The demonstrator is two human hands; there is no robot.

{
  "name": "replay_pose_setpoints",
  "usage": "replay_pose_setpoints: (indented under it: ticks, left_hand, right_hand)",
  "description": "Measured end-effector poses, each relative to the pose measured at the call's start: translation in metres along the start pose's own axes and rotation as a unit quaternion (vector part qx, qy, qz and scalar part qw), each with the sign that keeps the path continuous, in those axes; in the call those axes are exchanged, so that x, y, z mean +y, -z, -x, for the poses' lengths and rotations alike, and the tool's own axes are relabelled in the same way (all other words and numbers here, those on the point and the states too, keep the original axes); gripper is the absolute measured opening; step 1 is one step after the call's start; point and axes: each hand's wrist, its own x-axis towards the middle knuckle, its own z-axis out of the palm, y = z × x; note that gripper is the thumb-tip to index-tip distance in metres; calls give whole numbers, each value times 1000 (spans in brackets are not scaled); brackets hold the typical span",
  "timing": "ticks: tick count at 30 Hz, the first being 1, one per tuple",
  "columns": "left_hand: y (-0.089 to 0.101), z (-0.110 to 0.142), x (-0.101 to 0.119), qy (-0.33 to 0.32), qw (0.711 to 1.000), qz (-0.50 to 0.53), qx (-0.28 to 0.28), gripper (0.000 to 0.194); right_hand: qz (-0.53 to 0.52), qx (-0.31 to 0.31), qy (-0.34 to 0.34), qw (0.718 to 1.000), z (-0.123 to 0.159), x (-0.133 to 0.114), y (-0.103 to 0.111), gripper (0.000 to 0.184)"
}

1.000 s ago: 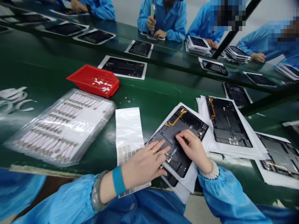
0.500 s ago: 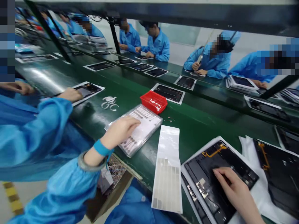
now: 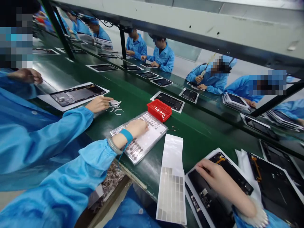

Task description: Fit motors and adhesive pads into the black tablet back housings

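My left hand [image 3: 137, 128] reaches out to the clear plastic tray of small flex parts [image 3: 140, 136] and rests on it, fingers curled down onto the rows; whether it holds a part is hidden. My right hand [image 3: 215, 177] lies on the open black tablet back [image 3: 213, 193] at the table's near edge, fingers bent and pressing on its upper left part. A white backing strip with grey stickers [image 3: 172, 180] lies between the tray and the tablet.
A red bin [image 3: 159, 110] stands just behind the tray. Another open tablet [image 3: 273, 186] lies right of mine. A co-worker's hand [image 3: 99, 104] on my left touches white curled strips [image 3: 115, 106]. Several tablets ride the green belt; more workers sit opposite.
My left hand left the tablet and swung left onto the parts tray. My head turned left with it, and my right hand stayed on the tablet.
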Motion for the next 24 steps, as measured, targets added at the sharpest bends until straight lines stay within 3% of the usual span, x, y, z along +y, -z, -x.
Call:
replay_pose_setpoints:
  ticks: [3,6,8,11,13,14,16,20,24]
  left_hand:
    - [5,1,4,-26,998,14,47,20]
    - [11,19,18,-72,986,40,142,24]
    - [10,39,33,-121,970,61,202,26]
    - [-5,71,54,-202,942,79,255,20]
    - [-17,85,60,-246,902,84,344,17]
    - [-22,89,61,-254,883,87,386,16]
    - [-28,93,57,-249,860,104,434,13]
    - [-30,91,46,-219,868,180,408,13]
    - [-34,85,37,-203,886,185,373,19]
  right_hand:
    - [-35,-7,36,999,-26,-31,-8,26]
    - [-210,-53,3,976,-52,-58,-24,31]
    - [-402,-120,-70,905,-66,-74,-36,36]
    - [-630,-194,-124,741,-80,-93,-54,36]
    - [-694,-196,-112,683,-85,-102,-62,32]
    - [-702,-184,-109,679,-88,-104,-64,33]
    - [-676,-150,-111,713,-93,-106,-67,39]
    - [-546,-65,-112,827,-107,-104,-67,50]
    - [-463,-101,-97,875,-112,-107,-64,41]
